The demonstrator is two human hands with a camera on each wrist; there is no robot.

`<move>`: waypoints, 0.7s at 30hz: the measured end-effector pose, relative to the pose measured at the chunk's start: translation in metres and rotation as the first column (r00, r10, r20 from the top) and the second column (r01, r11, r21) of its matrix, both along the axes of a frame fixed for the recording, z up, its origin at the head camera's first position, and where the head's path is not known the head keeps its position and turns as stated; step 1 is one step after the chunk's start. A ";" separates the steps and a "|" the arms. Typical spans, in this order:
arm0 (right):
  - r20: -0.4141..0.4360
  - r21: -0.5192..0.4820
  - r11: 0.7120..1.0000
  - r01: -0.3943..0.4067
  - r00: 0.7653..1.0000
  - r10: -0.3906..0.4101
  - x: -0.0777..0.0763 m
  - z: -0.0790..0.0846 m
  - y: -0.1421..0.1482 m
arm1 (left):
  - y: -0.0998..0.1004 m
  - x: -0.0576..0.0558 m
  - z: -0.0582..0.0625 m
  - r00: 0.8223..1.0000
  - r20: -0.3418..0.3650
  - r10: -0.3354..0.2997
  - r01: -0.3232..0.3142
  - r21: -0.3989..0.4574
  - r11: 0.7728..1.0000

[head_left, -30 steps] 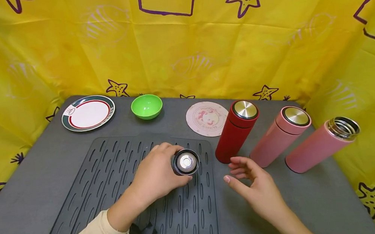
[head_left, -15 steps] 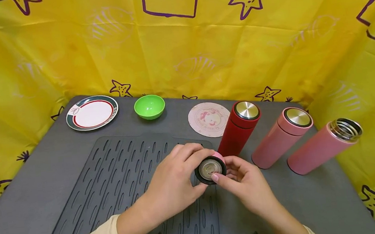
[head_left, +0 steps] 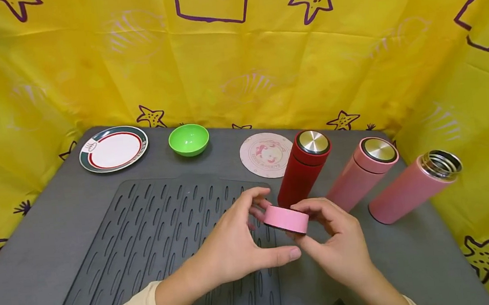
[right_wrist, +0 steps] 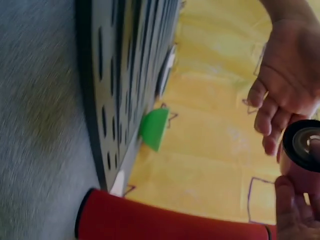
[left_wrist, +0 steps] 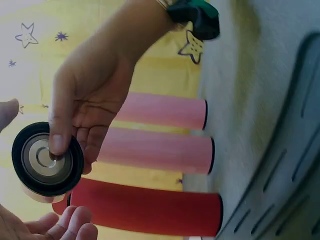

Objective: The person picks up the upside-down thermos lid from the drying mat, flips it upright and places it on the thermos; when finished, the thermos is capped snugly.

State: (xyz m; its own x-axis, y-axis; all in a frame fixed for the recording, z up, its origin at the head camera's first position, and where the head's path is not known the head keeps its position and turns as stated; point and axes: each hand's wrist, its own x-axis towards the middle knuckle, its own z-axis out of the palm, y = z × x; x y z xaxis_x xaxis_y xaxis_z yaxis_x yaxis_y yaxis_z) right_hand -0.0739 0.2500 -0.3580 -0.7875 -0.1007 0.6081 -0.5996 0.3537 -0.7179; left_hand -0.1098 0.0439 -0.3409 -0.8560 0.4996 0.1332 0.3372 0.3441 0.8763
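Observation:
My right hand (head_left: pixel 341 241) pinches a pink bottle lid (head_left: pixel 286 219). Its thumb lies on the silver-and-black underside of the lid (left_wrist: pixel 47 157), as the left wrist view shows, while the fingers sit at the rim. Beside the lid, my left hand (head_left: pixel 232 254) is spread, thumb and fingers apart from it in both wrist views. An uncapped pink bottle (head_left: pixel 409 190), its bare steel neck showing, stands at the far right. Left of it stand a capped pink bottle (head_left: pixel 355 181) and a capped red bottle (head_left: pixel 299 171), the red one just behind the lid.
A dark ribbed mat (head_left: pixel 147 240) lies under the left forearm on the grey table (head_left: pixel 22 277). Along the back are a white plate with a green rim (head_left: pixel 113 148), a green bowl (head_left: pixel 188 139) and a round pink mat (head_left: pixel 262 153). Yellow cloth (head_left: pixel 201 68) surrounds the table.
The lid has moved right from the left hand's grip to the right hand's. My left fingers have opened away from it, and the lid has tilted so its pink side shows.

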 end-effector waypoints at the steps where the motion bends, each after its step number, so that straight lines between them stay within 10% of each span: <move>1: -0.061 0.012 1.000 -0.001 0.998 0.001 0.000 0.002 0.000 | 0.001 -0.001 0.000 1.000 0.030 0.001 -0.001 0.013 1.000; 13: -0.535 0.117 0.988 0.103 0.844 -0.024 -0.003 0.003 0.011 | 0.021 -0.004 -0.006 0.984 0.125 -0.124 0.101 0.173 0.980; 21: -0.473 0.140 0.983 0.122 0.880 -0.042 -0.001 0.001 0.030 | 0.041 -0.003 -0.010 0.998 -0.043 -0.053 0.061 0.240 0.969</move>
